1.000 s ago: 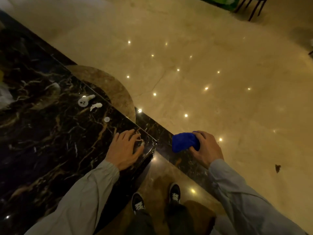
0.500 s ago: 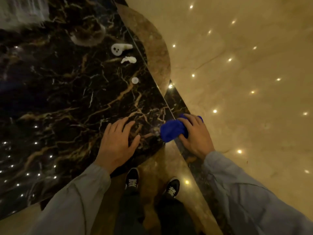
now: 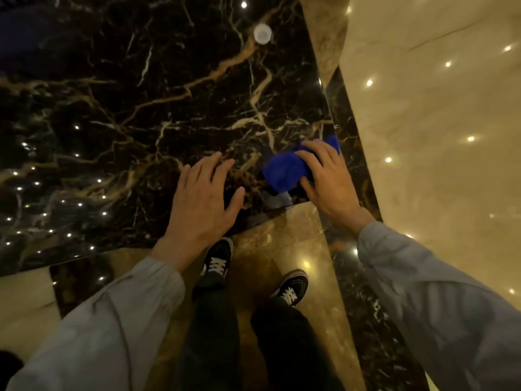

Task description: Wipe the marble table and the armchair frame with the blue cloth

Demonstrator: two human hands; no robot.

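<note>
My right hand (image 3: pixel 328 179) has the bunched blue cloth (image 3: pixel 284 172) gripped at the black gold-veined marble desk (image 3: pixel 127 108) corner; unwiped desk lies left, past my flat, empty left hand (image 3: pixel 203 201).

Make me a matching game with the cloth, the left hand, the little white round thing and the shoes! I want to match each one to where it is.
Things:
1. blue cloth
2. left hand
3. white round thing
4. shoes

Places:
A. on the brown floor, below the table edge
B. far up the table, alone
C. under the right hand at the table corner
D. flat on the marble table, fingers spread

Pairs: 1-C, 2-D, 3-B, 4-A
</note>
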